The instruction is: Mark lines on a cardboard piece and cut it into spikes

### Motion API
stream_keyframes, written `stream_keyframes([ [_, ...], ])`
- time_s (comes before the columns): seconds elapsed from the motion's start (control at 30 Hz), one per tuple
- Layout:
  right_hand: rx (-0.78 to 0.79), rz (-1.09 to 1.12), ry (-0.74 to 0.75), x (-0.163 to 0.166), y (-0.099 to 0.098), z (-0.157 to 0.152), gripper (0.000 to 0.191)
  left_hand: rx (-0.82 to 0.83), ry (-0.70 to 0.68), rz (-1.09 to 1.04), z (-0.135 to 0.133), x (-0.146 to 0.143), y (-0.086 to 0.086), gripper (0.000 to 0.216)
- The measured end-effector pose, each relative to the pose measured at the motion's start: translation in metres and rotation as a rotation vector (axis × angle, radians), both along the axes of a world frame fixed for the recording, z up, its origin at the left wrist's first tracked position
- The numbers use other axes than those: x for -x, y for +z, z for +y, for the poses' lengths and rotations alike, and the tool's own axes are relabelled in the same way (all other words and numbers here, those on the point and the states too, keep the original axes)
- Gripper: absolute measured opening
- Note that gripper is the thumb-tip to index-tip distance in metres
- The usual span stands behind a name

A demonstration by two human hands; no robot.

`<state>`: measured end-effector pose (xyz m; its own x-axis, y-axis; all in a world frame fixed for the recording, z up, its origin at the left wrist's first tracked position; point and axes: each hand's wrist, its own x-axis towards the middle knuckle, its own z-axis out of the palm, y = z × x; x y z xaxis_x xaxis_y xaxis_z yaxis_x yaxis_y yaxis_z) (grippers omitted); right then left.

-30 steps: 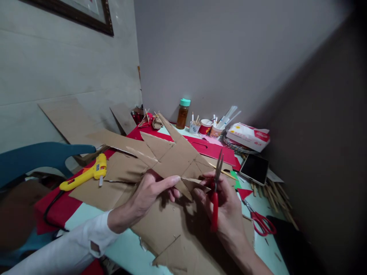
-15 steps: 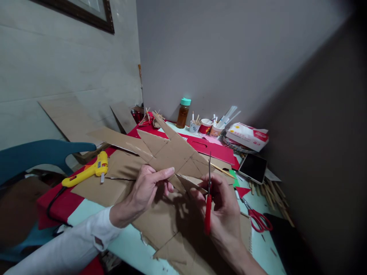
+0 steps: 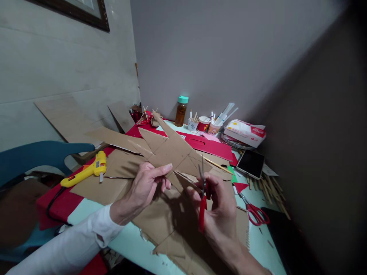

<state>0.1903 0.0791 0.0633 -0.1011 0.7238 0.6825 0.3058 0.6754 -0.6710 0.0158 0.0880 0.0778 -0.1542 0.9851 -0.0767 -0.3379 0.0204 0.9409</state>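
A spiky, star-like cardboard cutout (image 3: 172, 151) with pencil lines is held up over the table. My left hand (image 3: 146, 187) pinches its lower left edge, thumb on top and fingers beneath. In my right hand (image 3: 220, 215) are red-handled scissors (image 3: 202, 214), their blades pointing up and slightly apart. The right fingertips are also at the cutout's lower right points; whether they grip the cardboard is unclear. Under both hands lies a larger cardboard sheet (image 3: 155, 219) with a ragged edge.
A yellow glue gun (image 3: 86, 172) lies at left by a blue chair (image 3: 43, 152). Farther back stand a bottle (image 3: 181, 112), paper cups (image 3: 203, 124) and a tissue pack (image 3: 245, 133). At right are a phone (image 3: 251, 164), sticks (image 3: 272, 189) and second scissors (image 3: 256, 214).
My right hand and its scissors have shifted slightly left, and the blades show a little more parted. The left hand keeps its hold on the cutout. The whole view has shifted slightly.
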Motion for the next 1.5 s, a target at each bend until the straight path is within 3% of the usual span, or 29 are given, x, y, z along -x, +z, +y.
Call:
stream_keyframes([
  [0.13, -0.019, -0.026, 0.022, 0.0, 0.002, 0.0, 0.028, 0.0, 0.006, 0.015, 0.001, 0.0, 0.0, 0.044],
  [0.33, 0.275, 0.088, 0.052, -0.004, 0.003, 0.002, 0.025, 0.002, -0.033, 0.053, 0.001, 0.003, 0.002, 0.046],
  [0.4, 0.237, 0.069, 0.052, -0.004, 0.004, 0.002, 0.025, -0.003, -0.041, 0.069, 0.002, 0.004, 0.0, 0.045],
  [0.57, -0.04, -0.071, 0.04, -0.002, 0.004, -0.001, 0.031, -0.025, -0.041, 0.093, 0.003, 0.005, -0.005, 0.047],
  [0.7, -0.042, -0.052, 0.004, 0.001, 0.003, -0.004, 0.027, -0.035, -0.026, 0.074, 0.003, 0.007, -0.006, 0.042],
  [0.9, 0.138, 0.053, -0.062, 0.007, -0.009, -0.007, 0.026, -0.062, 0.03, -0.002, 0.003, 0.004, 0.0, 0.028],
  [1.0, 0.193, 0.125, -0.041, 0.009, -0.011, -0.007, 0.027, -0.078, -0.033, -0.04, 0.0, -0.005, 0.001, 0.023],
  [1.13, 0.288, 0.084, 0.06, 0.007, -0.003, -0.008, 0.022, -0.093, -0.174, -0.046, -0.003, -0.014, 0.0, 0.023],
  [1.27, 0.429, -0.055, 0.223, -0.003, 0.01, -0.003, 0.019, -0.134, -0.11, -0.063, 0.0, -0.009, 0.004, 0.022],
  [1.5, 0.684, -0.177, 0.35, -0.014, 0.017, 0.008, 0.032, -0.107, -0.027, -0.118, 0.001, 0.003, 0.01, 0.025],
])
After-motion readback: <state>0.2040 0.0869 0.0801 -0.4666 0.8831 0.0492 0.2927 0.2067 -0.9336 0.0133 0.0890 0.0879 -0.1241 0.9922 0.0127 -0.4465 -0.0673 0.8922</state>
